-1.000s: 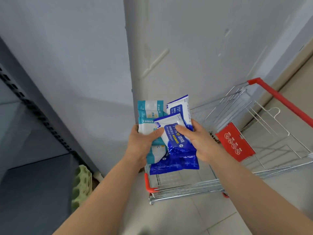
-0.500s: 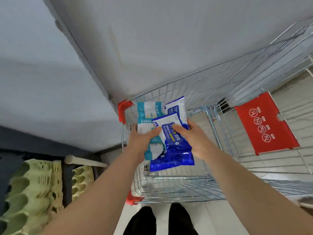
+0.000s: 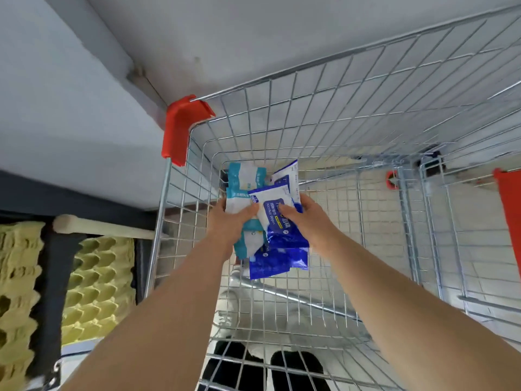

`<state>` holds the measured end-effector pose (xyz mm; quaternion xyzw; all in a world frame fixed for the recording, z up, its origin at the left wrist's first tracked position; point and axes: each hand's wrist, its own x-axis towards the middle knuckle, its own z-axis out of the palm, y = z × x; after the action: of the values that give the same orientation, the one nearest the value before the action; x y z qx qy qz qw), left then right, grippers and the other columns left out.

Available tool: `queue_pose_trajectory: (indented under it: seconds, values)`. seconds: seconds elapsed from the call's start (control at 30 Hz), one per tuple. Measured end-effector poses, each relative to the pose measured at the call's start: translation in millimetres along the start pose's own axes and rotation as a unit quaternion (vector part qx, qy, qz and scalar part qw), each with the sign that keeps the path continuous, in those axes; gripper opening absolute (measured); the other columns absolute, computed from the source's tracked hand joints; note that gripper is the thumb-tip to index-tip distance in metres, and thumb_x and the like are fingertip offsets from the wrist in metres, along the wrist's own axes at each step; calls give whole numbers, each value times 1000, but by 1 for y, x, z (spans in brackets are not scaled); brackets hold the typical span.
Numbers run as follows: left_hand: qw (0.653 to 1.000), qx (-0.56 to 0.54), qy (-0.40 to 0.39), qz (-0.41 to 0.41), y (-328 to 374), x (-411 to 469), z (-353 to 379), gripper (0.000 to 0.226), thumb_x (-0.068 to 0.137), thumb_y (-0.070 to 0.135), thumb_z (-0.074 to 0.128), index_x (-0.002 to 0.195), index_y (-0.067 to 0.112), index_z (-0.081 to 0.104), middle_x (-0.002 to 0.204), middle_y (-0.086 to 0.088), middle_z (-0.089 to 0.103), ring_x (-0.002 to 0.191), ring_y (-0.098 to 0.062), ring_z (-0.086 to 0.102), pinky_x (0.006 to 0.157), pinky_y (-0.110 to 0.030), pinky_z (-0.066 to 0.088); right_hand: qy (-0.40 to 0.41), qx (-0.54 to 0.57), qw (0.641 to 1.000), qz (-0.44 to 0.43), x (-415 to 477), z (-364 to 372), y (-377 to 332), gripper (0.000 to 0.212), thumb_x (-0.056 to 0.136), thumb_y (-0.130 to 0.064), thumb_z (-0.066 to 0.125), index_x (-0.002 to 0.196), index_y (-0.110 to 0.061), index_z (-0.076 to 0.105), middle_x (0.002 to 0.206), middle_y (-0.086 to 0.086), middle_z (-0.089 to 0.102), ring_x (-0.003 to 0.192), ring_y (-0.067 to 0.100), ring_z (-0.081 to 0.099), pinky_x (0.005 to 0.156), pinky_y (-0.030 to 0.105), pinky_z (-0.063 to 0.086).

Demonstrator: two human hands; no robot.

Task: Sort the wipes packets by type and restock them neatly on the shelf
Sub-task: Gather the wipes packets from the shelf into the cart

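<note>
Holding a mixed fan of soft plastic wipes packets over the silver wire shopping trolley (image 3: 366,136), we pinch the teal-and-white wipes packets (image 3: 245,179) in our left hand (image 3: 228,224) at 9 o'clock and clamp the blue-and-white alcohol wipes packets (image 3: 282,249) under our right hand (image 3: 307,218) at 3 o'clock. They overlap loosely at centre. Slick film may slide, so the lowest blue packet could slip free and drop into the trolley. No shelf is visible; yellow-green pulp egg trays (image 3: 95,289) sit at 8 o'clock.
</note>
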<state>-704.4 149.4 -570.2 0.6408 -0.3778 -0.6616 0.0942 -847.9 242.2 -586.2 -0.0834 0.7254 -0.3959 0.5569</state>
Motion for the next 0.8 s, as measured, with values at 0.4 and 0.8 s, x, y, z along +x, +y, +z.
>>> queue_pose_trajectory:
  seconds: [0.4,0.8]
  values:
    - [891,425,76,137,32,-83,-8,38,95,37,54,130,23,52,113,2,61,89,-16,62,70,-32,55,46,-371,907,-193,-74,-5,-43,39,89,-29,61,125,-17,53,121,1,58,114,18,54,97,37,45]
    - [748,539,214,323,135,-345,-103,43,95,47,42,132,26,51,133,7,55,122,-19,50,105,-35,33,32,-539,689,-484,-307,33,-201,46,92,-44,53,129,-17,55,128,-1,60,117,19,54,102,30,37]
